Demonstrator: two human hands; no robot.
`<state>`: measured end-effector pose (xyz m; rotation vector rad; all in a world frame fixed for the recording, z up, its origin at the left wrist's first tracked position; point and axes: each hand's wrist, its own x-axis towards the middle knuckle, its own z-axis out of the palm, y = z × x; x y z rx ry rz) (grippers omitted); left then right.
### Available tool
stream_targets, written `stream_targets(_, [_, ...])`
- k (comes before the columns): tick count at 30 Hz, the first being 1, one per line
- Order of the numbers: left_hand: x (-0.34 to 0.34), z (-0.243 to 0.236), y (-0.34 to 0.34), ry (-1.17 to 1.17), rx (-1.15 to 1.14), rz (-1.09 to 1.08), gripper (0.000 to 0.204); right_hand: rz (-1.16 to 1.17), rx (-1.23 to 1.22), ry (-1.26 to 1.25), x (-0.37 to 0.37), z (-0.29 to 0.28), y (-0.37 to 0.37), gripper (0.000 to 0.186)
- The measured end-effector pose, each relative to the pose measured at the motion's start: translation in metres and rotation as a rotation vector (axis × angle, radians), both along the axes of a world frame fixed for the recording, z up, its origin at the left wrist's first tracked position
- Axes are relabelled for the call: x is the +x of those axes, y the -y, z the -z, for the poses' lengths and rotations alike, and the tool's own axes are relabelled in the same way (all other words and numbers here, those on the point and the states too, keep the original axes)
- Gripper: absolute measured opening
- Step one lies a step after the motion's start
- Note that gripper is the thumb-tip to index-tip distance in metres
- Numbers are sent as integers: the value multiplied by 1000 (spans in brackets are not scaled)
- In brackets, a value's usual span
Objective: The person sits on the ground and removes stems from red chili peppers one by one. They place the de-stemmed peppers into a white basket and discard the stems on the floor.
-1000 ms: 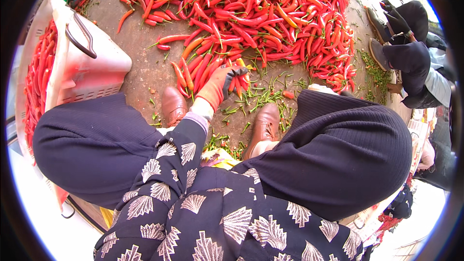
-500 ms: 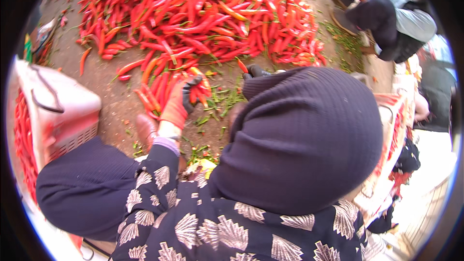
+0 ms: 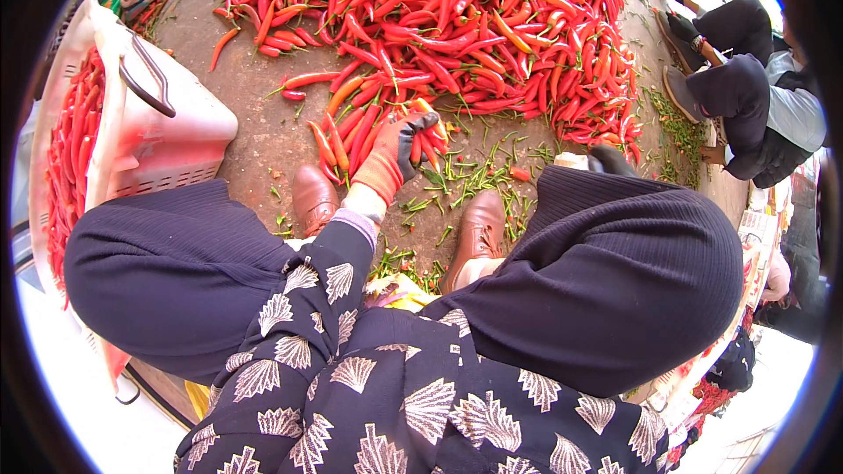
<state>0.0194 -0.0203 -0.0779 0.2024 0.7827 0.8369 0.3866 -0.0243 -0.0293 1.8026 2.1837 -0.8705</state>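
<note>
My left hand (image 3: 397,154), in an orange glove with dark fingers, is closed round a bunch of red chili peppers (image 3: 428,146). More chilies (image 3: 349,130) lie just beside it, at the near edge of a large heap of red chilies (image 3: 448,31). My right hand (image 3: 612,161), in a dark glove, shows only in part past my right knee, close to the heap's near right edge. It looks blurred, and its fingers cannot be made out. Green stems (image 3: 479,177) are scattered on the ground between my hands.
A pale crate (image 3: 167,136) of red chilies stands at my left, its dark handle facing the heap. My brown shoes (image 3: 479,226) rest between my knees. Another person (image 3: 746,88) sits at the far right. More crates (image 3: 753,226) stand behind my right knee.
My right hand has moved right, away from the left hand, and my right knee has shifted right, uncovering my shoe. The view has shifted too. My left hand still grips chilies.
</note>
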Motion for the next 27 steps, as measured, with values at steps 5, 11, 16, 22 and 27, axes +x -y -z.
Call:
stream_targets(5, [-6, 0, 4, -24, 40, -13, 17, 136, 606, -93, -151, 18, -28, 39])
stream_targets(11, [-8, 3, 10, -44, 45, 20, 21, -61, 705, 203, -203, 35, -70, 28])
stream_targets(16, [1, -2, 10, -90, 74, -68, 25, 194, 491, 32, -185, 7, -33, 21])
stream_targets(22, [2, -16, 13, 39, 27, 59, 22, -145, 427, 131, -188, -15, 41, 20])
stream_targets(27, [-1, -18, 8, -104, 71, 36, 16, -385, 303, 68, -169, -21, 40, 25])
